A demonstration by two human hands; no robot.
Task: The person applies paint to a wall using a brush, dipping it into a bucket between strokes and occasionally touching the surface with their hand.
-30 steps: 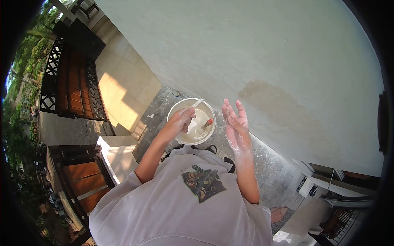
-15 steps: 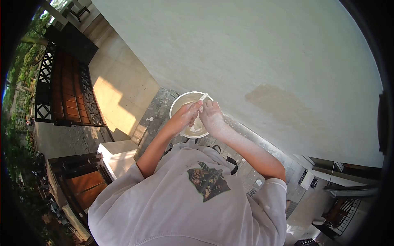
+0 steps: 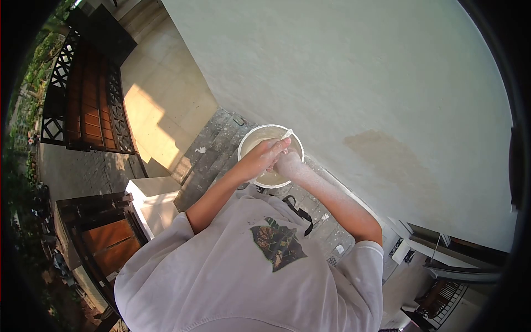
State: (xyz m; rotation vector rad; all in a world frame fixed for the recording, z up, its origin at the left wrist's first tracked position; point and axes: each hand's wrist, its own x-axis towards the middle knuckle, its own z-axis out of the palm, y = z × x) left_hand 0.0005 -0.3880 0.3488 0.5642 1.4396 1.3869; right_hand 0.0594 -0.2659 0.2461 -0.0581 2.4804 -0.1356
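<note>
A round white bucket point(image 3: 241, 160) with pale contents stands on the paving near the wall. Over its opening my left hand point(image 3: 266, 156) is closed around a thin whitish tool point(image 3: 287, 134), whose end sticks out above the fingers. My right hand point(image 3: 289, 165), coated in pale powder, meets the left one over the bucket. Its fingers are bent down into the bucket's opening and mostly hidden, so what they hold, if anything, cannot be seen.
A pale wall point(image 3: 310, 72) with a brownish patch point(image 3: 390, 160) rises ahead and right. Grey paving point(image 3: 207, 157) surrounds the bucket. Brown gates point(image 3: 88, 108), a white pillar point(image 3: 155, 205) and greenery lie left. A black strap point(image 3: 301, 213) hangs below the bucket.
The bucket and both hands appear slightly farther right as the view shifts. My right hand has turned, its fingers now lower and less visible. The tool's end still shows above my left hand.
</note>
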